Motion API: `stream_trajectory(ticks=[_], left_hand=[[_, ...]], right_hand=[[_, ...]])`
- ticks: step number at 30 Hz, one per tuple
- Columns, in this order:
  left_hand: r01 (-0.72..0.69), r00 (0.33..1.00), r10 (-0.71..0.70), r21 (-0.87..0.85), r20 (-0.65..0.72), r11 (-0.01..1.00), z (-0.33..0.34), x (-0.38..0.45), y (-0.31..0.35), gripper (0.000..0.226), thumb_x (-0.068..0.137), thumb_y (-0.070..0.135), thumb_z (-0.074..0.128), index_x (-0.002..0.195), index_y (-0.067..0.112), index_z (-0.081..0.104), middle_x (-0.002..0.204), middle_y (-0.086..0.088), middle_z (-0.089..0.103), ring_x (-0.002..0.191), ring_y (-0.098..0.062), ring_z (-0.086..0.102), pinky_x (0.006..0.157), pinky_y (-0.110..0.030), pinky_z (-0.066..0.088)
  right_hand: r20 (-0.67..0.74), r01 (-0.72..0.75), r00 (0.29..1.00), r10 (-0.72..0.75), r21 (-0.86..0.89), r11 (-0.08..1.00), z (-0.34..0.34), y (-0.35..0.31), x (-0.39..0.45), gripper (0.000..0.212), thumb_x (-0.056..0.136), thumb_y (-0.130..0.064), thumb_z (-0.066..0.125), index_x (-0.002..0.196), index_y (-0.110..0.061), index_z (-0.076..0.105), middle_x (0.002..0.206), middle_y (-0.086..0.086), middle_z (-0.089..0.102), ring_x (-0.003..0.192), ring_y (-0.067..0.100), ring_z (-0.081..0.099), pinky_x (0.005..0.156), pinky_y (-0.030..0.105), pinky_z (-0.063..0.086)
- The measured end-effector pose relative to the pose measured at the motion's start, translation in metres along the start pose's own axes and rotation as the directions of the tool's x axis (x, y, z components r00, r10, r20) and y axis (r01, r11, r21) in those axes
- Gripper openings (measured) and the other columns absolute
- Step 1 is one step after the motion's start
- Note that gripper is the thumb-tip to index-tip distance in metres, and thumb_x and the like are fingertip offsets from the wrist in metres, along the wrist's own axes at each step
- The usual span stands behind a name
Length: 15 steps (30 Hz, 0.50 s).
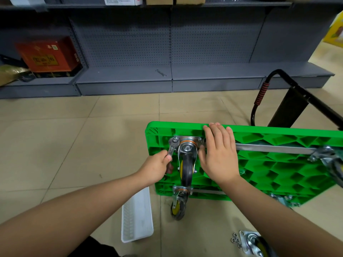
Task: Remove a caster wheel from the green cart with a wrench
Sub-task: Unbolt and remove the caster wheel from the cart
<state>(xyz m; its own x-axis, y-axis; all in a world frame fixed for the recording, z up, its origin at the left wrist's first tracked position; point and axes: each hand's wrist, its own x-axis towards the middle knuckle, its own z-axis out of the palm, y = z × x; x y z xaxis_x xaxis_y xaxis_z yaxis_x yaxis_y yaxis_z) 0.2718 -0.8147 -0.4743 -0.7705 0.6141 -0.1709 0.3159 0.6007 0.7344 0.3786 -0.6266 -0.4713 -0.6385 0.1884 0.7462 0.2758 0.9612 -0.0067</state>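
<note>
The green cart lies overturned, underside showing. Its caster wheel stands at the left end. The right hand presses flat just right of it; the left hand grips the wrench, whose handle runs up-right to the plate's far-left nut.

**Glossy plastic, bright steel, matt shelving**

The green cart is glossy moulded plastic with a ribbed underside. Its caster wheel has a smooth black rubber-like tyre in a shiny plated metal bracket. The wrench is bright bare metal. The floor is smooth beige tile, the far shelf matt grey painted metal, the near tray white plastic.
</note>
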Motion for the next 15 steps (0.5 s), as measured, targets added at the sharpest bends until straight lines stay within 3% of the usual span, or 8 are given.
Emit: stream_trajectory(ticks=[2,5,8,12,15], left_hand=[[0.042,0.998,-0.039,-0.080,0.048,0.996,0.002,0.004,-0.003,0.033,0.109,0.023,0.042,0.077,0.020,0.050,0.064,0.009,0.060,0.059,-0.007,0.050,0.059,-0.022,0.040],[0.064,0.995,-0.055,-0.121,0.081,0.991,0.002,0.012,-0.007,0.031,0.108,0.027,0.041,0.082,0.021,0.057,0.079,0.001,0.070,0.067,-0.013,0.055,0.066,-0.028,0.041],[0.042,0.998,-0.042,0.001,0.041,0.999,-0.004,0.014,-0.002,0.035,0.108,0.023,0.041,0.076,0.022,0.053,0.074,0.004,0.061,0.065,-0.010,0.051,0.061,-0.025,0.037],[0.031,0.996,-0.035,0.045,0.082,0.998,-0.018,0.019,-0.005,0.034,0.108,0.021,0.040,0.080,0.017,0.059,0.076,0.003,0.065,0.070,-0.012,0.061,0.069,-0.025,0.045],[0.001,0.999,-0.013,0.229,0.049,0.973,-0.041,0.021,-0.008,0.036,0.107,0.029,0.044,0.076,0.019,0.058,0.080,0.000,0.069,0.078,-0.022,0.066,0.075,-0.031,0.049]], right_hand=[[-0.003,-0.004,1.000,0.004,0.000,1.000,0.000,0.000,0.000,0.053,0.089,-0.019,0.057,0.139,0.000,0.055,0.141,0.019,0.054,0.138,0.038,0.044,0.120,0.055,0.027],[0.006,-0.006,1.000,0.006,0.000,1.000,0.000,-0.001,0.000,0.053,0.089,-0.020,0.057,0.139,-0.001,0.054,0.142,0.019,0.054,0.138,0.038,0.044,0.120,0.055,0.027],[0.003,-0.009,1.000,0.009,0.001,1.000,0.000,-0.001,0.001,0.053,0.089,-0.019,0.057,0.139,-0.001,0.055,0.142,0.019,0.054,0.138,0.038,0.044,0.121,0.055,0.026],[0.012,-0.005,1.000,0.005,-0.006,1.000,-0.001,0.000,0.001,0.053,0.089,-0.019,0.057,0.139,-0.001,0.054,0.143,0.019,0.054,0.138,0.038,0.044,0.121,0.054,0.026],[0.012,-0.004,1.000,0.004,-0.006,1.000,0.000,-0.001,0.001,0.053,0.089,-0.019,0.057,0.139,-0.001,0.054,0.143,0.019,0.053,0.138,0.038,0.044,0.121,0.055,0.026]])
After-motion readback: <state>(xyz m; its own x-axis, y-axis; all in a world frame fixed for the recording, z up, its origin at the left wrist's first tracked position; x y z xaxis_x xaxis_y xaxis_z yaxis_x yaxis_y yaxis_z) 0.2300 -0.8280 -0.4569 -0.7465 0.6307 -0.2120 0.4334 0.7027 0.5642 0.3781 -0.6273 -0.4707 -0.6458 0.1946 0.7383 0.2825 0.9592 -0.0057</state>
